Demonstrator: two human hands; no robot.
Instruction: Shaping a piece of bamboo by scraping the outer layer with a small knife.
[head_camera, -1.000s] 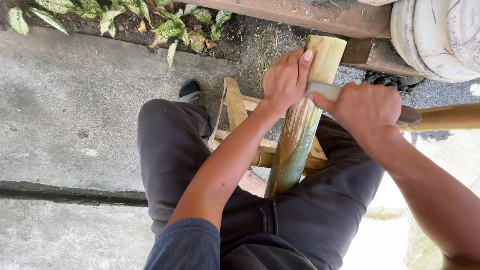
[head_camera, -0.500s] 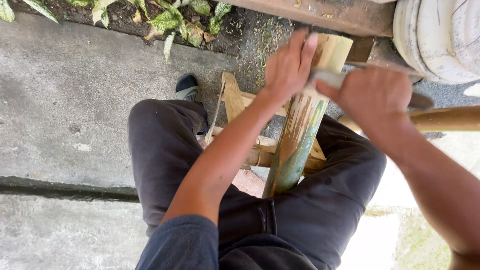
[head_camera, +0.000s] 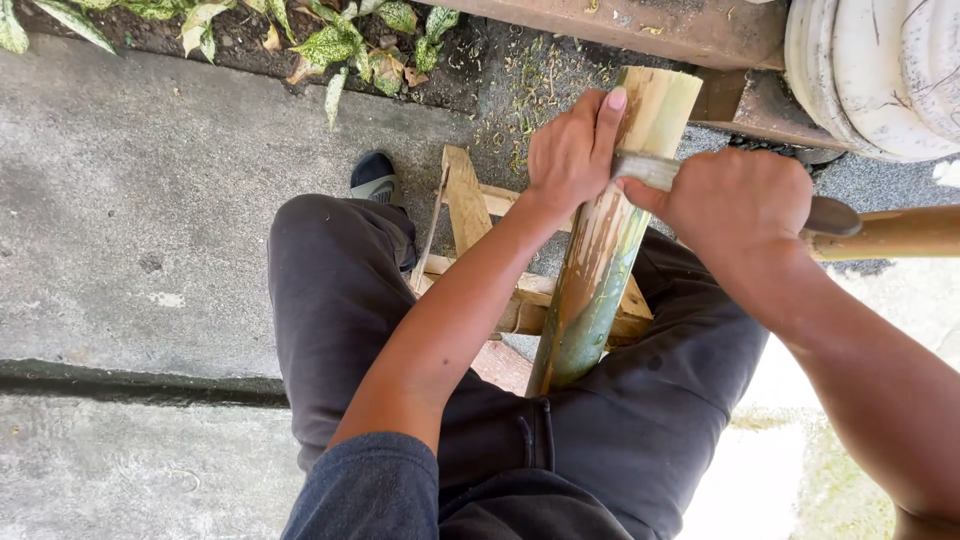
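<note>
A thick bamboo pole (head_camera: 600, 260), green at its lower end and scraped pale higher up, stands tilted between my knees. My left hand (head_camera: 572, 152) wraps around its upper part, one finger stretched up the side. My right hand (head_camera: 738, 205) is closed on the handle of a knife (head_camera: 835, 217), whose metal blade (head_camera: 648, 170) lies across the pole just below the top. A small wooden frame (head_camera: 470, 205) sits under the pole on the ground.
I sit in dark trousers (head_camera: 330, 300) over a concrete floor (head_camera: 140, 230). A dark shoe (head_camera: 375, 178) shows by the frame. Leafy plants (head_camera: 330, 40) line the top edge, a wooden stick (head_camera: 895, 232) crosses at right, and white round containers (head_camera: 880, 70) stand top right.
The blade has slid a little down the pole and both hands have shifted with it; the view has moved slightly.
</note>
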